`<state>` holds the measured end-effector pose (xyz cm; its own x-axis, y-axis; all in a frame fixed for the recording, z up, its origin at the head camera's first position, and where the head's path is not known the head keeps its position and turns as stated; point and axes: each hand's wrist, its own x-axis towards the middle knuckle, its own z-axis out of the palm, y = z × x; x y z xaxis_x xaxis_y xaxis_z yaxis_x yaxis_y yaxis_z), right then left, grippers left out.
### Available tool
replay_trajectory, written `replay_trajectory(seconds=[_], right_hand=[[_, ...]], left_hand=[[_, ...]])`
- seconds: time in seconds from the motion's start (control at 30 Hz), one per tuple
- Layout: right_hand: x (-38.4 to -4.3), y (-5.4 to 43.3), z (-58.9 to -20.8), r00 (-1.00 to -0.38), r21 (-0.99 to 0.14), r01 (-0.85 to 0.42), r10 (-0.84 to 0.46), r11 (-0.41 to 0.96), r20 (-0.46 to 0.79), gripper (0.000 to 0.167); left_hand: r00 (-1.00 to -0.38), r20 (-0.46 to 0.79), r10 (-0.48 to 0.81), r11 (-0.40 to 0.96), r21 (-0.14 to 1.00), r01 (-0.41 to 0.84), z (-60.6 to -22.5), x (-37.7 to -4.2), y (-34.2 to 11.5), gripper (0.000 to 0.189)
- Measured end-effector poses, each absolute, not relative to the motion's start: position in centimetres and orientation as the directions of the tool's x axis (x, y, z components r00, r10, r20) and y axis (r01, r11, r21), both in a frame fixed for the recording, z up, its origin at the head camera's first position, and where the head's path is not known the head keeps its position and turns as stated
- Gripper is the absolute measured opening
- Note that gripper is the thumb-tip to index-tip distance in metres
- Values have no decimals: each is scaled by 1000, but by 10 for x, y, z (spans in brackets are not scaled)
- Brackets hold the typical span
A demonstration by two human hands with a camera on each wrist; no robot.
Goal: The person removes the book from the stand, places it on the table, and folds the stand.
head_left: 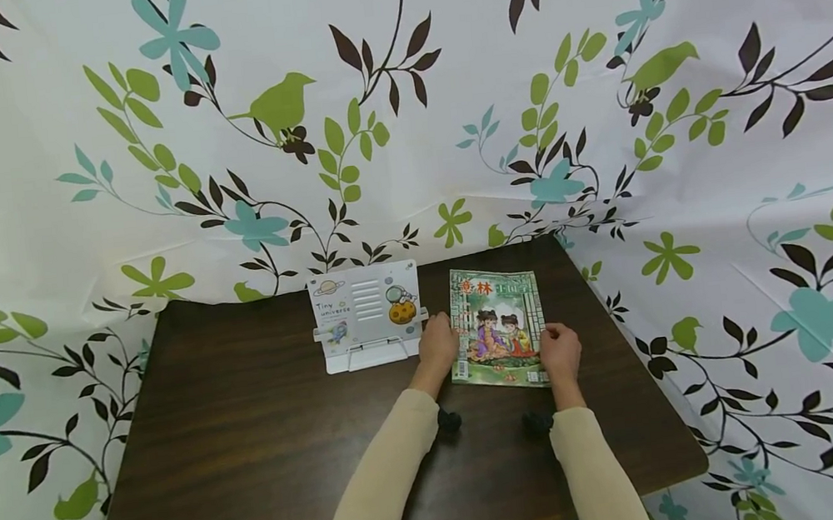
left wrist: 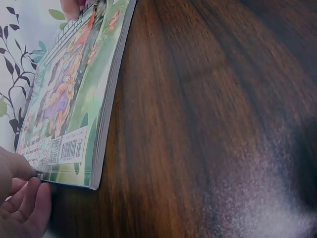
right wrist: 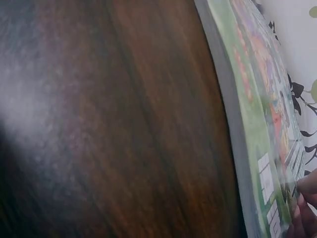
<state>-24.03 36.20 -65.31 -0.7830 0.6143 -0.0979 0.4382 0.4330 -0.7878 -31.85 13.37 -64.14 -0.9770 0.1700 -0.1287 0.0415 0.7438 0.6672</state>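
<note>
A magazine point(head_left: 495, 332) with a green cover, two illustrated children and red lettering is at the right part of the table, its cover facing up. My left hand point(head_left: 439, 343) pinches its left edge; in the left wrist view the thumb and fingers point(left wrist: 29, 203) meet at that edge, near the barcode. At the opposite edge, my right hand point(head_left: 561, 352) pinches the magazine between thumb and fingers, seen also in the right wrist view as a partial hand point(right wrist: 304, 206). The magazine's thick page edge faces me close over the wood.
Left of the magazine, close beside my left hand, stands a white book stand point(head_left: 368, 302) printed "Tiny universe", with a planet and an astronaut. The dark wooden table point(head_left: 253, 443) ends at a floral-patterned curtain point(head_left: 408, 169) behind and on the right.
</note>
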Motion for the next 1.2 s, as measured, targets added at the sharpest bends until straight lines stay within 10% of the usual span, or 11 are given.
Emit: replay_trajectory(seconds=[0.6,1.2], right_hand=[[-236,358,-663,-865,-613,355,496,706,70,40],[-240,347,-635,-882,-460,447,464,767,-84,48]], left_hand=[[-977,-92,195,795,598,102,-647,-316,133,22],[-894,-203,400,826,502,256,-618,-301,111,54]])
